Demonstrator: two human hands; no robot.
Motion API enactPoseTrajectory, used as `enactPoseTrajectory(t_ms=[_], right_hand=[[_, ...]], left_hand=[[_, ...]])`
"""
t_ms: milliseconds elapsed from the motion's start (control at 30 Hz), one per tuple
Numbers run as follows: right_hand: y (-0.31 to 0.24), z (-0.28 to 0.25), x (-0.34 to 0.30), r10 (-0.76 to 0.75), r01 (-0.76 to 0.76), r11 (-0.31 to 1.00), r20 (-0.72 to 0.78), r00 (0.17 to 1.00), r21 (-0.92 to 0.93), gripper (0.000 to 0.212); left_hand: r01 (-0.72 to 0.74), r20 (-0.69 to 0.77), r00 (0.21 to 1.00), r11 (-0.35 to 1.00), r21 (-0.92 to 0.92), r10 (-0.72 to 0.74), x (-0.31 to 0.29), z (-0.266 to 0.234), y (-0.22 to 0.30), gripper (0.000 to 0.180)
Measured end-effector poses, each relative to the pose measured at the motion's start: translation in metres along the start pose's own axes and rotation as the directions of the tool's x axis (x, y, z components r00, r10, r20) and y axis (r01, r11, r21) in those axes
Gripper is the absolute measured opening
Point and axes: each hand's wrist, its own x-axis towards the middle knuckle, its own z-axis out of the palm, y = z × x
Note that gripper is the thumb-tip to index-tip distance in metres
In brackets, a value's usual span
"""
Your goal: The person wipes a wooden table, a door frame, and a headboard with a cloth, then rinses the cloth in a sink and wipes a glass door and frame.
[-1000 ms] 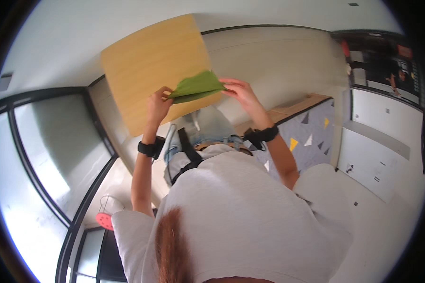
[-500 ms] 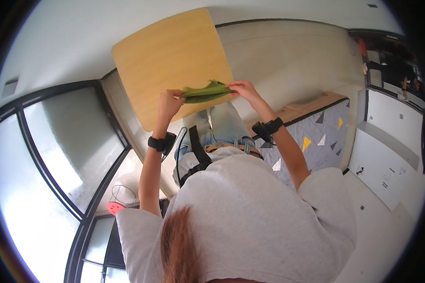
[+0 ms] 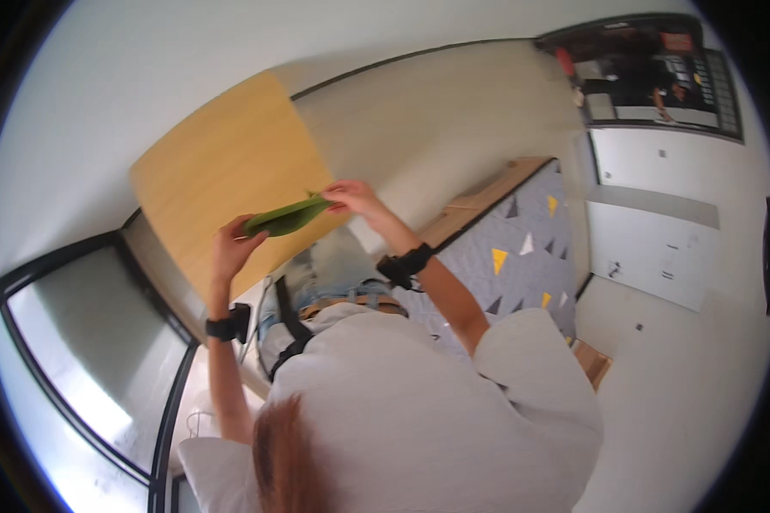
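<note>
A long green leaf (image 3: 288, 217) is stretched between my two hands above the near side of a pale wooden table (image 3: 231, 154). Its left end is pinched in my left hand (image 3: 235, 248), with the thumb along the lower edge. My right hand (image 3: 353, 198) grips the other end, its fingers closed over the tip. The leaf looks folded lengthwise and slants up toward the right. Black bands with small boxes sit on both my wrists.
To the right is a bed (image 3: 513, 256) with a grey, triangle-patterned cover and a wooden edge. Black-framed glass panels (image 3: 85, 342) stand at the left. Farther right are a white panel (image 3: 650, 248) and a dark opening with a person (image 3: 672, 94) beyond.
My view has turned, so the table, hands and leaf now appear farther left and lower. The leaf has gone from nearly level to slanting and looks narrower. Both hands keep their hold.
</note>
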Motion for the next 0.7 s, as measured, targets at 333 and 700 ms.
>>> enactPoseTrajectory(t_ms=[333, 700], right_hand=[[-0.006, -0.003, -0.023, -0.256, 0.249, 0.909, 0.025, 0.966, -0.335, 0.031], [-0.031, 0.001, -0.029, -0.278, 0.303, 0.902, 0.124, 0.953, -0.309, 0.027]], left_hand=[[-0.289, -0.186, 0.891, 0.835, 0.469, 0.413, -0.012, 0.002, 0.027, 0.03], [-0.373, -0.127, 0.892, 0.865, 0.337, 0.434, -0.036, -0.007, 0.041, 0.039]])
